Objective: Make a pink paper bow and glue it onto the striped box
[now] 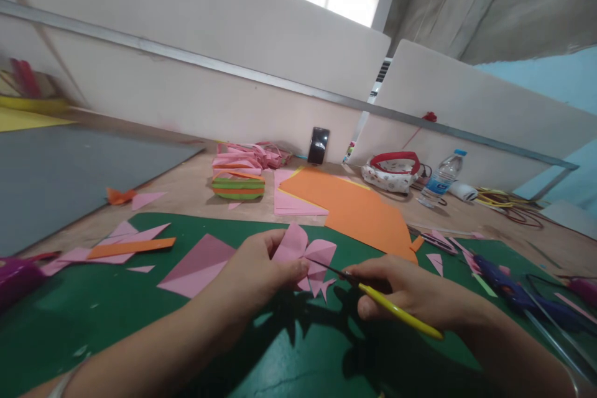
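Observation:
Between the thumb and fingers of my left hand (265, 261) is a pink paper flower (321, 252) with rounded petals, raised above the green cutting mat (280, 360). My right hand (405, 289) grips a pair of scissors (396, 311) with yellow handles. Their blades point left and meet the flower's lower right petals, where a narrow strip of paper hangs down. How far the blades are apart is hard to make out. A folded pink paper square (200, 264) lies on the mat, partly behind my left forearm.
Orange sheets (364, 211) and pink sheets (298, 193) lie beyond the mat. A striped pouch (238, 187), a phone (318, 145), a white pouch (392, 172) and a water bottle (442, 179) stand farther back. A blue glue gun (508, 286) lies at right; paper scraps (116, 245) lie at left.

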Action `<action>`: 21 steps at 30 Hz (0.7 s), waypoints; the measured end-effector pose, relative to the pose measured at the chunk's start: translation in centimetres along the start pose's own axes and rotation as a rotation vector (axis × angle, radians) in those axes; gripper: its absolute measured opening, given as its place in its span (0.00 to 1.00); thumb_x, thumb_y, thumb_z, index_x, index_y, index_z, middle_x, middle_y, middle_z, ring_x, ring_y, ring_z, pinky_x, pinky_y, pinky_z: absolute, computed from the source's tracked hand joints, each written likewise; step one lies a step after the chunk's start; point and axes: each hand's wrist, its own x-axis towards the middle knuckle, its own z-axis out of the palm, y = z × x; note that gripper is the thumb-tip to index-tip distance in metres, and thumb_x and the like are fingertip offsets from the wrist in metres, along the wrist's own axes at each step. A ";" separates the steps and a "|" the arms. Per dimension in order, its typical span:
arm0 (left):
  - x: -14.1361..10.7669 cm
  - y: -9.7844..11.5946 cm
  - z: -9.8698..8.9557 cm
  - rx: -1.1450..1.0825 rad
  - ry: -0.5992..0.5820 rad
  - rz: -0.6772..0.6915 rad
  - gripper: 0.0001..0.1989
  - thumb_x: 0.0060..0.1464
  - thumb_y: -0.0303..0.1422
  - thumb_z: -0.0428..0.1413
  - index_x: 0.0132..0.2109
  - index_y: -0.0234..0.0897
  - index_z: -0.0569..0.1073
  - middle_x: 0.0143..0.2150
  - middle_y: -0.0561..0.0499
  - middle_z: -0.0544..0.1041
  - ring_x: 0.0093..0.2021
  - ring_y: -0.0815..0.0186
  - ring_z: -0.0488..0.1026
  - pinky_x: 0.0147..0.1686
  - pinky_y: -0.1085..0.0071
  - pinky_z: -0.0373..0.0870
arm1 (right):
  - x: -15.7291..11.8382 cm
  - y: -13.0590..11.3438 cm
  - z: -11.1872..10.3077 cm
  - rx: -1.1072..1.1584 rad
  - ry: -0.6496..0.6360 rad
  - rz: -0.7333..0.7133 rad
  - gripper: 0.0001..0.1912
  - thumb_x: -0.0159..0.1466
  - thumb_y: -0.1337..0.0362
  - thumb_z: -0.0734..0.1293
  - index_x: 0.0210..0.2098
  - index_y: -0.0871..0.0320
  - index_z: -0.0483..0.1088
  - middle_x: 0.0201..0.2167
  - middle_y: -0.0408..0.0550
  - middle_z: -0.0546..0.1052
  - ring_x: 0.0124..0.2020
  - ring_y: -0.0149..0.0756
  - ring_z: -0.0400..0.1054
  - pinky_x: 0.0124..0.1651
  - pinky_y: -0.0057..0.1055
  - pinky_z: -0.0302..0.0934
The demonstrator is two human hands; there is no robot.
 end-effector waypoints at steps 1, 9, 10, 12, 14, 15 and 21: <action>0.0 0.1 0.1 -0.007 0.002 -0.004 0.09 0.39 0.32 0.63 0.32 0.34 0.77 0.28 0.48 0.78 0.26 0.66 0.69 0.26 0.75 0.60 | 0.0 0.0 0.0 -0.002 0.000 -0.004 0.15 0.62 0.53 0.64 0.36 0.61 0.69 0.25 0.38 0.58 0.27 0.27 0.50 0.27 0.23 0.46; -0.1 0.1 0.1 0.005 0.037 -0.001 0.08 0.39 0.31 0.62 0.31 0.35 0.76 0.25 0.49 0.77 0.25 0.67 0.69 0.24 0.75 0.60 | 0.2 0.4 0.2 0.030 0.008 0.034 0.21 0.60 0.47 0.64 0.27 0.60 0.64 0.23 0.37 0.53 0.24 0.26 0.45 0.24 0.25 0.40; -0.1 0.1 0.1 0.004 0.035 0.001 0.08 0.39 0.31 0.61 0.31 0.34 0.76 0.24 0.49 0.76 0.24 0.67 0.68 0.24 0.75 0.61 | 0.2 0.5 0.2 0.029 0.015 0.033 0.21 0.60 0.47 0.65 0.27 0.60 0.64 0.22 0.36 0.53 0.24 0.26 0.45 0.24 0.25 0.40; -0.1 0.1 0.0 0.003 0.028 0.001 0.08 0.39 0.32 0.61 0.31 0.34 0.76 0.23 0.50 0.75 0.24 0.68 0.68 0.24 0.75 0.60 | 0.3 0.6 0.2 0.017 0.035 0.023 0.21 0.59 0.47 0.66 0.26 0.60 0.65 0.22 0.36 0.53 0.25 0.26 0.45 0.25 0.25 0.39; -0.1 0.0 0.0 -0.001 0.021 -0.005 0.07 0.40 0.31 0.61 0.31 0.34 0.76 0.24 0.50 0.75 0.23 0.69 0.67 0.24 0.75 0.61 | 0.3 0.8 0.2 0.002 0.052 0.021 0.20 0.58 0.48 0.67 0.26 0.61 0.66 0.22 0.36 0.53 0.25 0.26 0.45 0.25 0.26 0.38; -0.1 0.0 0.0 -0.006 0.017 -0.012 0.07 0.40 0.31 0.61 0.31 0.34 0.75 0.24 0.50 0.75 0.23 0.69 0.68 0.24 0.75 0.61 | 0.3 0.9 0.2 -0.004 0.059 0.025 0.20 0.57 0.48 0.67 0.27 0.61 0.66 0.22 0.36 0.53 0.25 0.26 0.45 0.25 0.26 0.38; 0.1 -0.3 0.0 -0.020 -0.003 -0.044 0.09 0.39 0.31 0.62 0.32 0.34 0.74 0.24 0.51 0.75 0.24 0.70 0.68 0.25 0.76 0.63 | 0.0 0.9 0.3 -0.017 0.096 0.090 0.20 0.54 0.48 0.70 0.28 0.61 0.69 0.21 0.36 0.55 0.25 0.27 0.47 0.25 0.25 0.39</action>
